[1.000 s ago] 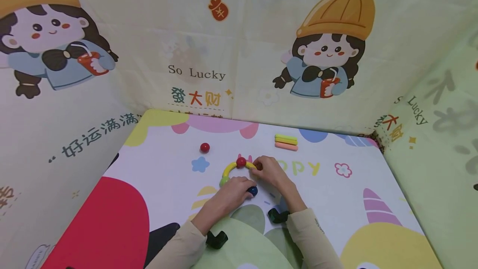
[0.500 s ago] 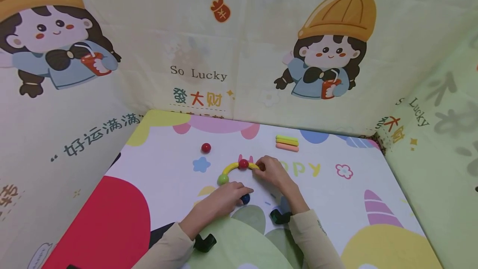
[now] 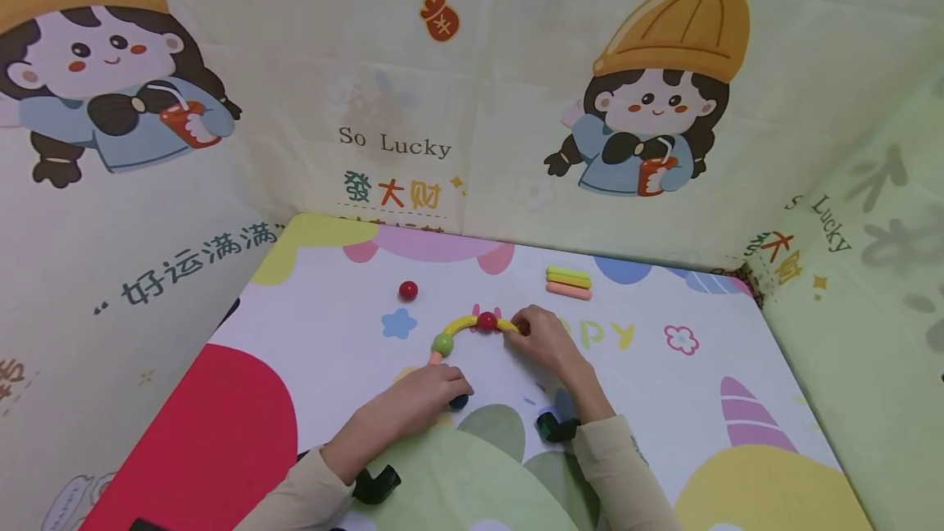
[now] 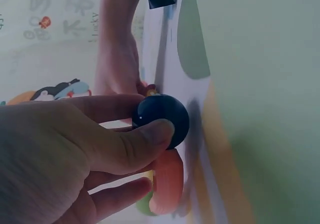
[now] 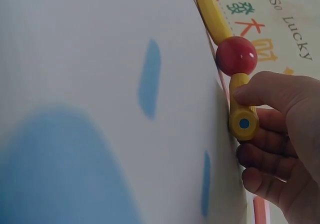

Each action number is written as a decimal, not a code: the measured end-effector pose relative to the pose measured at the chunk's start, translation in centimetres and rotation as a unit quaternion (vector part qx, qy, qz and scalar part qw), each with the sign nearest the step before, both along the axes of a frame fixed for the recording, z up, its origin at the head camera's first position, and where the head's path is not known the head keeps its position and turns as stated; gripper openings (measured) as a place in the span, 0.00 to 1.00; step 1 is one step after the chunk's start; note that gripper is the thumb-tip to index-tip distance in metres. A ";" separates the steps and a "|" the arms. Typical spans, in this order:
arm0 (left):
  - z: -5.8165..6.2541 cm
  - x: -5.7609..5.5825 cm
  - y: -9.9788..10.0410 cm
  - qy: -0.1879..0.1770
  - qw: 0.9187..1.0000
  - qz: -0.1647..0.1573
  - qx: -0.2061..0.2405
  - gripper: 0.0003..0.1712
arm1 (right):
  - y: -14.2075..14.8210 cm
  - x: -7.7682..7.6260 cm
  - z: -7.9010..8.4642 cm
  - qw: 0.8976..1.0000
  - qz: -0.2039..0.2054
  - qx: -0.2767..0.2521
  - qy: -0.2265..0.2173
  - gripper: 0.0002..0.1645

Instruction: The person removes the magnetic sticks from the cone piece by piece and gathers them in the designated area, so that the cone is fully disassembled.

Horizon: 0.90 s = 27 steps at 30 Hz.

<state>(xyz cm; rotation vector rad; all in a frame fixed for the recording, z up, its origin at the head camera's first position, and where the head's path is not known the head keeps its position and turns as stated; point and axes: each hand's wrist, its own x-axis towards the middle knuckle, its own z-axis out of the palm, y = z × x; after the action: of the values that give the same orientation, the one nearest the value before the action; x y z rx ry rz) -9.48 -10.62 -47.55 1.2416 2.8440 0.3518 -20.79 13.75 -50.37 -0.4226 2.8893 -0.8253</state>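
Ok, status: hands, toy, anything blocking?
Left hand pinches blue ball. Right hand grips yellow rod. Curved toy between them. Loose red ball apart, nothing blocking.

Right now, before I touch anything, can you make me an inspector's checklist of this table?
Surface: white tabletop printed with colourful cartoon shapes.
Job's things: curved yellow rod between a shiny light-green ball and a shiny red ball; yellow rod with a blue-dotted end; coral-pink rod; shiny dark-blue ball.
Clutter: loose red ball towards the back left; lime, yellow and pink sticks lying side by side at the back.
Hands: left hand pinches the dark-blue ball; right hand pinches the blue-dotted rod.
Cables: nothing seen.
Surroundings: cream hangings printed with cartoon figures and writing.
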 end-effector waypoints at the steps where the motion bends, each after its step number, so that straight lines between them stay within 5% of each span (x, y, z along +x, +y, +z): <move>1: 0.0 0.0 -0.2 0.002 1.000 -0.001 0.000 0.17 | 0.1 0.0 0.0 1.000 0.000 0.000 0.001 0.15; 16: 1.2 0.1 -1.8 0.021 0.999 -0.019 -0.024 0.12 | 0.9 -0.7 -0.2 1.000 0.000 -0.005 0.013 0.15; 27: 2.4 -0.2 -1.5 -0.090 0.996 0.005 -0.021 0.21 | 1.0 -0.6 0.0 1.000 0.012 -0.012 0.019 0.15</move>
<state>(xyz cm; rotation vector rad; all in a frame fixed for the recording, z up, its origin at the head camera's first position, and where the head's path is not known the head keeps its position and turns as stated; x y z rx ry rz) -9.71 -12.15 -45.14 1.1260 2.6921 0.3821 -21.39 14.73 -50.37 -0.4799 2.9044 -0.8592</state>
